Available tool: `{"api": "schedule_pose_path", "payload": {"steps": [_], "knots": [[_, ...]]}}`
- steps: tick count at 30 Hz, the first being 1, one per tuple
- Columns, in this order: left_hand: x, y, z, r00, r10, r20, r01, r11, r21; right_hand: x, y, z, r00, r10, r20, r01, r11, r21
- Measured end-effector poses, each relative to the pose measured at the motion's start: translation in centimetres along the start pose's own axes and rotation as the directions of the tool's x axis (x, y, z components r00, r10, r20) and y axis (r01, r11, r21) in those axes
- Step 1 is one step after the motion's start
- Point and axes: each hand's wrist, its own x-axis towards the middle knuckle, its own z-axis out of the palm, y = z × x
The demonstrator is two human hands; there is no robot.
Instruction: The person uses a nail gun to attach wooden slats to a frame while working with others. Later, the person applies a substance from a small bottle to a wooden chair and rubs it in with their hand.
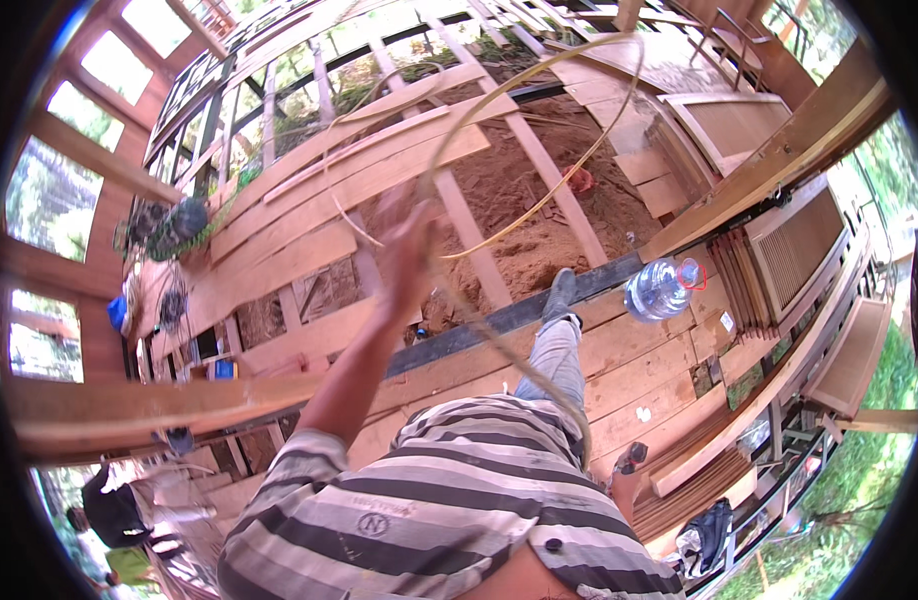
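My left hand [411, 238], blurred by motion, is raised in front of me over the open floor frame. It looks closed around a yellowish cord [539, 385], though the separate fingers are smeared. From this hand the cord rises in a wide loop towards the upper right, and another length slants down past my striped shirt to my right side. Low on the right, part of my right hand [624, 488] shows beside my body, next to a small dark object [632, 458]. Its fingers are too hidden to read.
Loose planks [349, 165] lie across joists over reddish soil [539, 235], with open gaps between them. A large clear water bottle [659, 290] lies by my foot. Wooden panels [799, 250] lean at the right, and a beam [159, 410] crosses at the left. People [119, 510] are at lower left.
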Motion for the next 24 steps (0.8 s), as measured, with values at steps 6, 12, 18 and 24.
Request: {"api": "schedule_pose_path", "payload": {"steps": [6, 12, 18, 24], "knots": [[4.8, -6.2, 6.7, 0.97, -0.195, 0.144, 0.154, 0.955, 0.254, 9.4, -14.7, -8.2, 0.949, 0.09, 0.303, -0.083, 0.996, -0.035], [14.6, -1.8, 13.1, 0.853, -0.5, 0.148, 0.472, 0.861, 0.186, 21.4, -28.0, -13.8, 0.849, 0.001, 0.529, -0.18, 0.941, 0.286], [14.7, -4.1, 8.1, 0.739, -0.674, -0.028, 0.669, 0.728, 0.15, 32.0, -43.4, -17.7, 0.753, -0.282, 0.594, -0.028, 0.888, 0.458], [13.0, -2.4, 6.3, -0.052, -0.992, 0.112, 0.677, -0.118, -0.726, 37.0, -58.5, -21.7, 0.692, -0.454, 0.562, 0.221, 0.874, 0.433]]}}
